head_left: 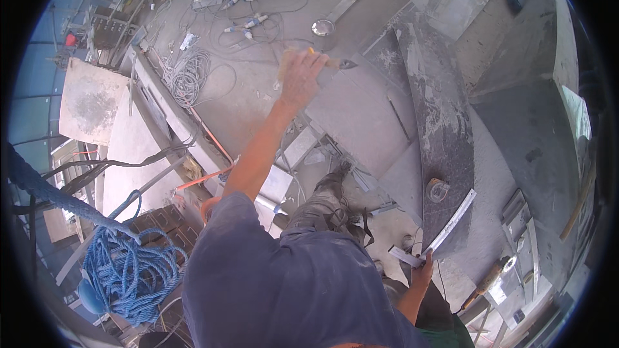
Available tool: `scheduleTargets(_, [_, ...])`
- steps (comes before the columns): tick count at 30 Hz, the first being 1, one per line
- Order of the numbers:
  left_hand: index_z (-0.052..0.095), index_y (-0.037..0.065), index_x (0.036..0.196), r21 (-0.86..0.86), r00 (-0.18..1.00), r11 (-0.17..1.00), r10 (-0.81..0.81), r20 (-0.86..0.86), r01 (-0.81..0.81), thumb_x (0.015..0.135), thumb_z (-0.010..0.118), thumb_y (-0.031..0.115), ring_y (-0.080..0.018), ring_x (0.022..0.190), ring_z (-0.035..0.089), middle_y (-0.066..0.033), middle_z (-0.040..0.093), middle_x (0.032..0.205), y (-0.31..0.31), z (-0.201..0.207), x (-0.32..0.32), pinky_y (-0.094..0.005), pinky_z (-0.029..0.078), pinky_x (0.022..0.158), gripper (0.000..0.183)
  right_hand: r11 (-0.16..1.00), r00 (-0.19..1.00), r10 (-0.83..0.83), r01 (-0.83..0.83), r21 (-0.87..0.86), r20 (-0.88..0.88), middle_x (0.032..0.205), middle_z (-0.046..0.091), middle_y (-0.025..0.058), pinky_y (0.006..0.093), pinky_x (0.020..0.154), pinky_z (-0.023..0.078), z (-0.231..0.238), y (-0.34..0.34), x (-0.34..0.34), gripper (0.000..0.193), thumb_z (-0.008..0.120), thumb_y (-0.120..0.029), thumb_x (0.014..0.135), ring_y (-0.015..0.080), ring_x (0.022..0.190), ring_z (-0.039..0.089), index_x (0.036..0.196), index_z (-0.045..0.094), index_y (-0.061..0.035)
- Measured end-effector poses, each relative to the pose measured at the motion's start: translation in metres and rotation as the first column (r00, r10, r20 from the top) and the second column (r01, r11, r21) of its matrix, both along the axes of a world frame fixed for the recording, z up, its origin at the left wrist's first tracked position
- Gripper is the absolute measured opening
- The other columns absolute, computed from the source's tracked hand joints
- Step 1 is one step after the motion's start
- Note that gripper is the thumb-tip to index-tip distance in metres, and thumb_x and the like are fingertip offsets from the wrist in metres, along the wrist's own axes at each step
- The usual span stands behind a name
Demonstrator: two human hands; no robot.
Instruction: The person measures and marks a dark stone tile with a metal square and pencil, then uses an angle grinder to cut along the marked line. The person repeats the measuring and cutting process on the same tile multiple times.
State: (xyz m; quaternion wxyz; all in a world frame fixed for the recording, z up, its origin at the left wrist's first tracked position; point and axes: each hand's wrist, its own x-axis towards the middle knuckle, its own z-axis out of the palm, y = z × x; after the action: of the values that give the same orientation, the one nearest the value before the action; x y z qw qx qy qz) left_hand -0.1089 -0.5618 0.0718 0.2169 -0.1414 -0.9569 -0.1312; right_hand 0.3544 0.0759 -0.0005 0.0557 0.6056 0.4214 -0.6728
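Observation:
Stretched out ahead of me, my left hand (302, 78) is closed around a hand tool (347, 64) with a tan body and a dark pointed end. Motion blurs it, so its kind is unclear. Low on the right, my right hand (422, 272) grips a metal square (451, 224), whose two pale arms meet at an angle by the fingers. The longer arm lies across the lower end of a long dark curved metal plate (445, 122). A clear roll (437, 190) that looks like tape rests on this plate, near the square's tip.
Grey cable (189, 77) lies coiled at the upper left, with connectors (248, 26) beyond it. Blue rope (132, 277) is heaped at the lower left. A thin dark rod (398, 119) lies ahead. Large bent metal sheets (525, 129) stand on the right, beside a long-handled tool (488, 283).

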Motion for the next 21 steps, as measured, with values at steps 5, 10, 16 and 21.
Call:
scheduleTargets(5, [0.071, 0.016, 0.144, 0.048, 0.943, 0.963, -0.271, 0.192, 0.266, 0.099, 0.056, 0.014, -0.0294, 0.145, 0.055, -0.0046, 0.067, 0.145, 0.095, -0.039, 0.049, -0.0631, 0.021, 0.137, 0.047, 1.000, 0.999, 0.020, -0.021, -0.002, -0.048, 0.135, 0.060, 0.0126, 0.0533, 0.090, 0.061, 0.002, -0.004, 0.003, 0.072, 0.076, -0.046, 0.107, 0.0283, 0.111, 0.066, 0.159, 0.052, -0.0030])
scheduleTargets(10, [0.072, 0.016, 0.140, 0.029, 0.890, 0.923, -0.379, 0.252, 0.385, 0.097, 0.062, 0.016, -0.0312, 0.148, 0.054, -0.0096, 0.068, 0.141, 0.139, -0.069, 0.081, -0.0711, 0.026, 0.133, 0.044, 1.000, 0.999, 0.001, -0.001, -0.004, -0.033, 0.127, 0.059, 0.0112, 0.0516, 0.089, 0.061, -0.016, 0.012, 0.015, 0.071, 0.078, -0.046, 0.106, 0.0270, 0.108, 0.065, 0.159, 0.053, -0.0055])
scheduleTargets(16, [0.073, 0.012, 0.135, 0.235, 0.893, 0.921, -0.368, 0.259, 0.312, 0.087, 0.073, 0.006, -0.0355, 0.146, 0.056, -0.0135, 0.066, 0.143, 0.132, -0.064, 0.108, -0.0649, 0.033, 0.131, 0.049, 0.984, 0.983, 0.157, -0.147, 0.103, -0.098, 0.118, 0.065, 0.0158, 0.0452, 0.077, 0.061, -0.053, 0.042, 0.045, 0.070, 0.084, -0.020, 0.102, 0.0268, 0.100, 0.069, 0.160, 0.048, -0.0074])
scheduleTargets(21, [0.076, 0.008, 0.101, 0.457, 0.899, 0.867, -0.347, 0.268, 0.198, 0.084, 0.071, 0.000, -0.0362, 0.119, 0.069, -0.0122, 0.073, 0.117, 0.097, -0.054, 0.118, -0.0522, 0.052, 0.107, 0.019, 0.980, 0.983, 0.137, -0.116, 0.163, -0.120, 0.123, 0.062, 0.0130, 0.0469, 0.090, 0.060, -0.047, 0.028, 0.039, 0.064, 0.078, -0.044, 0.106, 0.0280, 0.109, 0.065, 0.148, 0.060, 0.0005])
